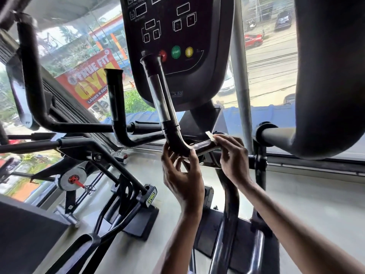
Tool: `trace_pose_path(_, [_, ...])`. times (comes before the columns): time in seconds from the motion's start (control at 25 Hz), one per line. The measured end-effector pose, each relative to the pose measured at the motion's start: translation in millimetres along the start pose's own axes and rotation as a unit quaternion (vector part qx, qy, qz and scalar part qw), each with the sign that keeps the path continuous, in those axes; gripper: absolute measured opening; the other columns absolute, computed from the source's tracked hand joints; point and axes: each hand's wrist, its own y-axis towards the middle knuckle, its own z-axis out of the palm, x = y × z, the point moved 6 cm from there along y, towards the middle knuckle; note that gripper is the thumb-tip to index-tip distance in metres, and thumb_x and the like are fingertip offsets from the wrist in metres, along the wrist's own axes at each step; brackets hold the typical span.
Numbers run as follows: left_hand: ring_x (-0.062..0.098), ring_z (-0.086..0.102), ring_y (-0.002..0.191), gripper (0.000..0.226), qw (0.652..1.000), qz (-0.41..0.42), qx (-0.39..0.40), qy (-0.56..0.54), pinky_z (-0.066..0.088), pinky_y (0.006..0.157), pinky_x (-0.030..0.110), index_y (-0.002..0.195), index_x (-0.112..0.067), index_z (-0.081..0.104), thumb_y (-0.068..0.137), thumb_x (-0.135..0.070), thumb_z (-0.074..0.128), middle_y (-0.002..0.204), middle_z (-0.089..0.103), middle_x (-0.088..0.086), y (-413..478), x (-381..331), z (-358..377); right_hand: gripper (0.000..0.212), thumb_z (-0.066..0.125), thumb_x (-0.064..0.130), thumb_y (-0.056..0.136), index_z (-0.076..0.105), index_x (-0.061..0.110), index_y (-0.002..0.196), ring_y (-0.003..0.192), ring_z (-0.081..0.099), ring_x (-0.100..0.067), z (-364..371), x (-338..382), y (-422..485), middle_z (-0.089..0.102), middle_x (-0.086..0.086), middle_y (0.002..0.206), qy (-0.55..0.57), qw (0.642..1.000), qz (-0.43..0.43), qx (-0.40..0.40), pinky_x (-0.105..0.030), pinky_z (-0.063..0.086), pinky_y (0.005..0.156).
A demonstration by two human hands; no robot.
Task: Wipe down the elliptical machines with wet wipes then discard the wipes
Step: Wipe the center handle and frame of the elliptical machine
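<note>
Both hands are up on the elliptical's fixed handlebar, just below the console [177,36]. Left hand [182,175] first: fingers curled around the elbow of the handlebar [177,143], thumb one side, fingertips the other, steadying it, nothing else in that grip. Moving right, the bar's short horizontal leg runs away from that bend towards the centre post, and that's the axis I'm working along. Right hand [233,153] sits on that leg, fingers pressed flat on top with the wet wipe [209,136] pinched under them, a white corner poking out past my fingertips. So the wipe is touching the bar, right hand nearest the unwiped stretch. My read: slide the wipe leftward along the leg towards the bend, then up the chrome upright [160,99]. Far right, the big moving arm [325,76] looks untouched as yet.
</note>
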Motion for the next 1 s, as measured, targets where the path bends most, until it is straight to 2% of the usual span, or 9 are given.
trace_pose_path(0.2, [0.014, 0.067, 0.104, 0.060, 1.000, 0.020, -0.019, -0.002, 0.058, 0.088, 0.044, 0.137, -0.016, 0.053, 0.081, -0.019, 0.073, 0.119, 0.068, 0.003, -2.2, 1.0, 2.4, 0.032, 0.060, -0.009, 0.093, 0.075, 0.009, 0.116, 0.112, 0.058, -0.007, 0.7, 0.3, -4.2, 0.073, 0.001, 0.117, 0.016, 0.999, -0.030, 0.007, -0.022, 0.047, 0.100])
trace_pose_path(0.28, [0.018, 0.068, 0.104, 0.061, 0.999, 0.038, -0.020, 0.006, 0.059, 0.087, 0.046, 0.138, -0.015, 0.052, 0.081, -0.020, 0.073, 0.118, 0.068, 0.005, -1.2, 1.4, 2.5, 0.035, 0.058, -0.014, 0.089, 0.074, 0.005, 0.114, 0.111, 0.055, -0.002, 0.6, -21.1, 3.5, 0.074, -0.004, 0.115, -0.008, 1.000, -0.010, 0.009, -0.025, 0.048, 0.100])
trace_pose_path(0.4, [0.018, 0.066, 0.107, 0.068, 0.997, 0.066, -0.016, 0.028, 0.059, 0.087, 0.046, 0.143, -0.015, 0.047, 0.081, -0.017, 0.074, 0.128, 0.062, -0.007, -1.5, -0.7, 1.5, 0.032, 0.053, 0.002, 0.087, 0.074, 0.002, 0.111, 0.105, 0.062, -0.018, 11.4, -59.3, 18.0, 0.075, -0.011, 0.110, -0.065, 0.997, 0.015, 0.041, -0.044, 0.051, 0.096])
trace_pose_path(0.52, [0.024, 0.058, 0.122, 0.073, 0.990, 0.129, 0.002, 0.061, 0.056, 0.091, 0.046, 0.148, -0.013, 0.041, 0.083, -0.012, 0.073, 0.140, 0.043, -0.023, -6.5, -5.7, 0.1, 0.035, 0.059, -0.007, 0.083, 0.073, 0.001, 0.113, 0.099, 0.069, -0.035, 15.6, -77.1, 24.4, 0.075, -0.016, 0.108, -0.085, 0.992, 0.071, 0.065, -0.043, 0.052, 0.097])
trace_pose_path(0.6, [0.031, 0.050, 0.131, 0.067, 0.977, 0.191, 0.016, 0.089, 0.054, 0.094, 0.051, 0.147, -0.004, 0.043, 0.086, -0.008, 0.071, 0.146, 0.041, -0.010, -8.2, -7.2, -3.0, 0.036, 0.061, -0.011, 0.082, 0.074, 0.001, 0.113, 0.105, 0.067, -0.025, 9.3, -63.6, 18.5, 0.074, -0.014, 0.112, -0.057, 0.994, 0.084, 0.049, -0.038, 0.048, 0.101])
trace_pose_path(0.68, [0.029, 0.044, 0.137, 0.062, 0.963, 0.235, 0.021, 0.128, 0.052, 0.097, 0.054, 0.143, 0.003, 0.045, 0.088, -0.004, 0.072, 0.147, 0.041, 0.003, -7.7, -6.5, -5.8, 0.033, 0.062, -0.010, 0.087, 0.074, 0.004, 0.114, 0.106, 0.061, -0.007, 1.8, -31.5, 6.0, 0.072, -0.004, 0.117, -0.010, 0.999, 0.024, 0.031, -0.030, 0.049, 0.098])
trace_pose_path(0.8, [0.018, 0.040, 0.138, 0.060, 0.950, 0.261, 0.021, 0.169, 0.045, 0.108, 0.045, 0.139, 0.008, 0.049, 0.086, -0.002, 0.076, 0.143, 0.048, 0.015, -5.0, -5.4, -6.6, 0.040, 0.063, -0.011, 0.089, 0.072, 0.011, 0.122, 0.109, 0.064, -0.016, -1.6, -5.3, -14.6, 0.068, 0.003, 0.126, 0.002, 0.998, -0.059, 0.023, -0.027, 0.051, 0.097])
trace_pose_path(0.92, [0.025, 0.044, 0.135, 0.060, 0.950, 0.260, 0.032, 0.169, 0.039, 0.114, 0.032, 0.137, 0.010, 0.050, 0.085, -0.002, 0.077, 0.140, 0.051, 0.022, -5.3, -8.4, -8.3, 0.038, 0.064, -0.008, 0.090, 0.071, 0.010, 0.123, 0.110, 0.066, -0.025, 0.4, -5.4, -15.4, 0.070, -0.004, 0.125, -0.010, 1.000, -0.018, 0.006, -0.035, 0.054, 0.096])
trace_pose_path(1.0, [0.027, 0.045, 0.135, 0.060, 0.950, 0.265, 0.041, 0.158, 0.042, 0.112, 0.036, 0.137, 0.009, 0.050, 0.085, -0.002, 0.077, 0.140, 0.052, 0.021, -3.9, -7.7, -9.5, 0.036, 0.062, -0.005, 0.093, 0.071, 0.009, 0.124, 0.111, 0.064, -0.022, 2.7, 15.0, -22.7, 0.069, -0.005, 0.127, 0.014, 0.998, -0.058, 0.001, -0.031, 0.052, 0.098])
